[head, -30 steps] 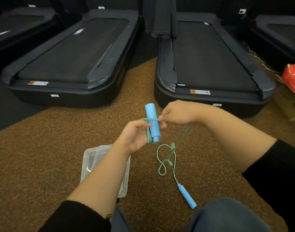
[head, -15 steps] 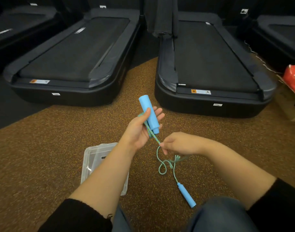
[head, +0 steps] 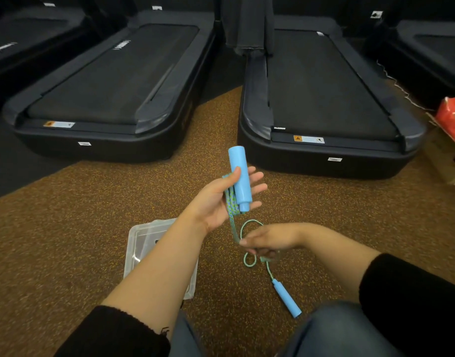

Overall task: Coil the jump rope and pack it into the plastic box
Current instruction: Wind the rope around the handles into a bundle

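Observation:
My left hand (head: 221, 199) holds a light blue jump rope handle (head: 240, 177) upright, thumb pressing it against the palm, with several turns of green-blue rope (head: 231, 202) wound beside it. Below it, my right hand (head: 269, 240) pinches the rope, which runs taut up to the left hand. Loose rope loops (head: 249, 260) lie on the floor under the right hand and lead to the second blue handle (head: 287, 297) lying by my knee. The clear plastic box (head: 144, 238) sits on the floor, partly hidden under my left forearm.
I am sitting on a brown speckled rubber floor (head: 92, 228). Two black treadmills (head: 113, 81) (head: 324, 99) stand just ahead, more at both edges. A red bag (head: 453, 119) on a cardboard box (head: 448, 163) is at the far right.
My right hand dropped from beside the upright handle to below the left hand, drawing the rope down. My left hand opened its fingers and tilted the handle slightly.

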